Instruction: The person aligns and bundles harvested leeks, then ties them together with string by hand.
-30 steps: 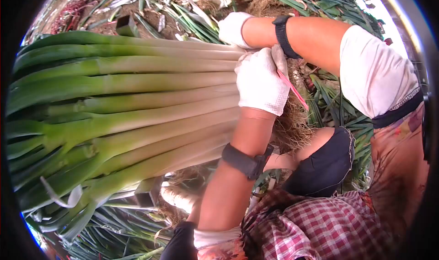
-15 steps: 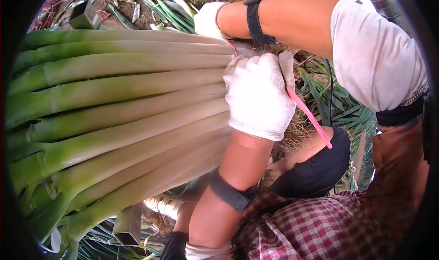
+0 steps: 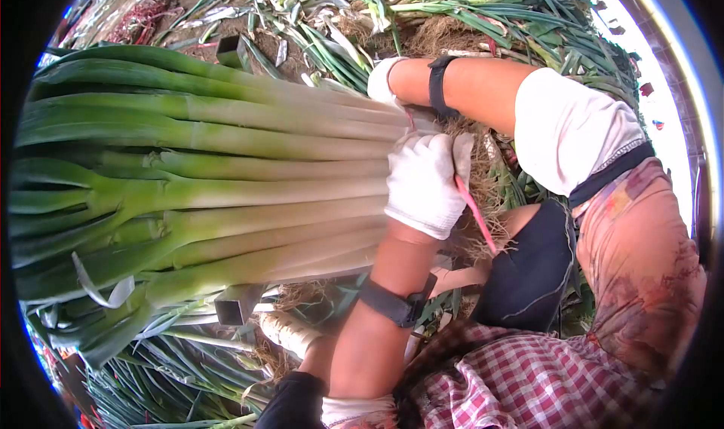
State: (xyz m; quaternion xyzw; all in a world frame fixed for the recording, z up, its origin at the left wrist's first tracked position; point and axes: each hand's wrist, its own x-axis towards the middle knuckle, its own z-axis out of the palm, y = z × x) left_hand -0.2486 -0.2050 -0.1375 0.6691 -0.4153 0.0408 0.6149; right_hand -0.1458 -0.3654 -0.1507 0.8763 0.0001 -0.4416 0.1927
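Note:
A wide bundle of thick leeks [image 3: 294,174] lies across the view, with green leaves at the left and pale stems running right to hairy roots [image 3: 494,191]. My left hand [image 3: 424,184], in a white glove, lies closed over the stems near the root end. A pink tie string [image 3: 477,216] is gripped in it, its loose end hanging toward my knee. More of the string shows between my hands, at the bundle's upper edge. My right hand [image 3: 382,82], also gloved, reaches around the far side of the stems; its fingers are hidden.
Square metal tube ends [image 3: 235,308] show beneath the bundle. Loose leeks [image 3: 483,3] and leaves cover the ground behind, with more leeks [image 3: 173,376] at the lower left. My knee in dark cloth [image 3: 528,271] is close to the roots.
The view has shifted, so more leaves and more ground show. Both hands keep about the same places on the bundle, and the string stays in my left hand.

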